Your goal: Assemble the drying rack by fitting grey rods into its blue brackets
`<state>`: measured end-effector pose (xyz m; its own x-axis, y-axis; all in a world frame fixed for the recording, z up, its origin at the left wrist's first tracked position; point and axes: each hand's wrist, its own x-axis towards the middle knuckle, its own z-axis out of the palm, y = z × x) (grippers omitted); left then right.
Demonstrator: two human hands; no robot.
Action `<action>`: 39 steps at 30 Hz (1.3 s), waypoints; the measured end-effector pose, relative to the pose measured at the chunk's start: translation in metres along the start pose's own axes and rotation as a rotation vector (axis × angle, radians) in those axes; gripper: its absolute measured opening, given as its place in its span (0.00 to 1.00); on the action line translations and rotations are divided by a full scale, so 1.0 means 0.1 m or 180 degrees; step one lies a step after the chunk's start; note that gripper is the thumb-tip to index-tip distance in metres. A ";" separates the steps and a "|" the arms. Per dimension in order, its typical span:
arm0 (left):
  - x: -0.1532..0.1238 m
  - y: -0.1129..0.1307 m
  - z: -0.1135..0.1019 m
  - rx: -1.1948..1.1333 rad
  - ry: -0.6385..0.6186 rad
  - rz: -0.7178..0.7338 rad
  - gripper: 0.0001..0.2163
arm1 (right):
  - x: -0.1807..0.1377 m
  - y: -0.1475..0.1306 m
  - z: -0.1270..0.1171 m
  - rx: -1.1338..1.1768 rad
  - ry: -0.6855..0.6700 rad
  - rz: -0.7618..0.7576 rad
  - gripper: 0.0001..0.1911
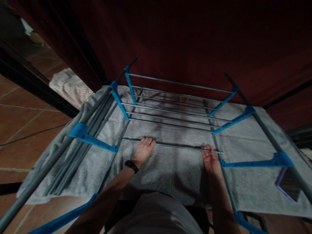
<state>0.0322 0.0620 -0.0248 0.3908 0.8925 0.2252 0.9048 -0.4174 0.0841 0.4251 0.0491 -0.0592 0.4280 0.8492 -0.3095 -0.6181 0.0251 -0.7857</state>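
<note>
A thin grey metal tube (179,146) lies crosswise in front of me, held at both sides. My left hand (145,149) is wrapped over it left of its middle, palm down. Near the tube's right end my right hand (210,160) grips it with the palm turned up. Around it stands a partly built rack of grey tubes with blue plastic brackets. The tube's left end is close to the near left bracket (97,142), its right end close to the near right bracket (253,163). Farther back, several crossbars (170,124) span the other brackets.
A bundle of loose grey tubes (80,156) lies on the left of the grey blanket (161,169). A phone (289,183) rests at the right, partly behind a rack pole. A dark red curtain (185,39) hangs behind. Tiled floor (21,120) shows at left.
</note>
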 end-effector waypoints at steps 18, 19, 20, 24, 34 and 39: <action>0.00 -0.02 0.02 -0.0118 0.0073 -0.0061 0.15 | -0.04 -0.03 0.07 0.0055 0.0038 -0.0008 0.09; 0.01 -0.02 0.02 -0.0125 0.0076 -0.0068 0.15 | -0.05 -0.03 0.06 0.0075 0.0044 0.0021 0.07; 0.01 -0.02 0.02 -0.0130 0.0075 -0.0073 0.15 | -0.05 -0.04 0.06 0.0103 0.0045 0.0037 0.05; 0.01 -0.03 0.02 -0.0129 0.0042 -0.0079 0.15 | -0.06 -0.05 0.03 0.0220 0.0001 0.0025 0.05; 0.02 -0.08 0.04 -0.0321 0.0136 -0.0059 0.15 | -0.05 -0.01 0.07 0.0176 0.0074 -0.0088 0.14; 0.01 -0.08 0.01 -0.0296 0.0214 -0.0106 0.15 | -0.06 -0.01 0.11 0.0132 0.0058 -0.0174 0.13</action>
<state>0.0256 0.0668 -0.0261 0.3457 0.8940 0.2851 0.8963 -0.4045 0.1815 0.4158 0.0495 -0.0506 0.4734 0.8362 -0.2767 -0.6201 0.0933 -0.7789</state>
